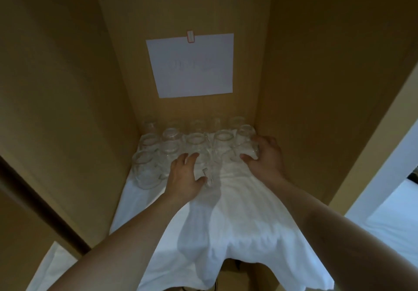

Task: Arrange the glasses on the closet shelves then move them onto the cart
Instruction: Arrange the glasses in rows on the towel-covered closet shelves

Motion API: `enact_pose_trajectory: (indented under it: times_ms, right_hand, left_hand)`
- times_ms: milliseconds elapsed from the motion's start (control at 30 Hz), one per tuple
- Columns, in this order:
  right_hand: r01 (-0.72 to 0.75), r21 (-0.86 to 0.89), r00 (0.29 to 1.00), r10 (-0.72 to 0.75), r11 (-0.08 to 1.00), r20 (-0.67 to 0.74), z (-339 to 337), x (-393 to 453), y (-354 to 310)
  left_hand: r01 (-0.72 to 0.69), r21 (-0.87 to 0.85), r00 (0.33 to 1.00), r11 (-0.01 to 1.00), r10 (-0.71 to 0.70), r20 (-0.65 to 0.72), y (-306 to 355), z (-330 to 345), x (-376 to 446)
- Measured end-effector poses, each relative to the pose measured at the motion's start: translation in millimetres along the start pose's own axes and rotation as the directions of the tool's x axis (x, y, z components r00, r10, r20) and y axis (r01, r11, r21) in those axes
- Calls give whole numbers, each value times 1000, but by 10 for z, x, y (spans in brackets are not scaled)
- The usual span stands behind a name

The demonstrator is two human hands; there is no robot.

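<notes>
A white cloth [226,234] covers the shelf [126,184] and hangs over its near edge. Farther in, the left hand [184,177] curls its fingers round a glass [204,171] at mid-shelf. To the right, the right hand [263,155] grips another glass [247,149] near the closet's right wall [316,87]. Beyond and to the left, more glasses [172,136] stand in rows at the shelf's far end, upright, their round ends upward. A sheet of paper [192,64] hangs on the back wall.
</notes>
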State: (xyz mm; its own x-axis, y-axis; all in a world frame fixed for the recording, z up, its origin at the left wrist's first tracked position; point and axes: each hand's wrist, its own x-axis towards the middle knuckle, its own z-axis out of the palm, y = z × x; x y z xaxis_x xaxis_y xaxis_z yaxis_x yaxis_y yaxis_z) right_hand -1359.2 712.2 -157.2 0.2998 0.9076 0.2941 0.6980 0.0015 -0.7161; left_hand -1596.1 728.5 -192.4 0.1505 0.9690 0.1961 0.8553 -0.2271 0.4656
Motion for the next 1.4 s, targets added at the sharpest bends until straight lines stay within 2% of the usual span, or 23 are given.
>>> enact_pose_trajectory:
  times_ms: [100, 167, 433, 633, 867, 1100, 1233, 1400]
  right_hand:
    - [209, -231, 970, -171, 950, 173, 67, 66, -58]
    - [295, -304, 941, -220, 906, 258, 122, 106, -141]
    - [395, -388, 877, -215, 833, 430, 482, 286, -305]
    - [434, -402, 847, -213, 806, 487, 654, 349, -255]
    - [418, -410, 848, -188, 811, 495, 687, 438, -265]
    - [430, -433, 835, -166, 792, 525, 637, 414, -264]
    - [416, -416, 854, -190, 808, 485, 517, 363, -271]
    - [428, -403, 857, -222, 809, 465, 347, 177, -229]
  left_hand:
    - [-59, 114, 994, 992, 48, 97, -22, 41, 39]
    - [-88, 174, 988, 981, 63, 141, -17, 72, 77]
    - [-126, 289, 968, 949, 54, 245, -32, 107, 245]
    - [-121, 268, 975, 956, 64, 212, -17, 125, 264]
    - [-96, 270, 990, 958, 64, 125, 52, 184, 252]
    - [-91, 312, 993, 946, 62, 100, 75, 189, 226]
    - [-80, 295, 992, 952, 48, 115, 111, 137, 222]
    - [-66, 236, 998, 969, 63, 21, 208, -1, 174]
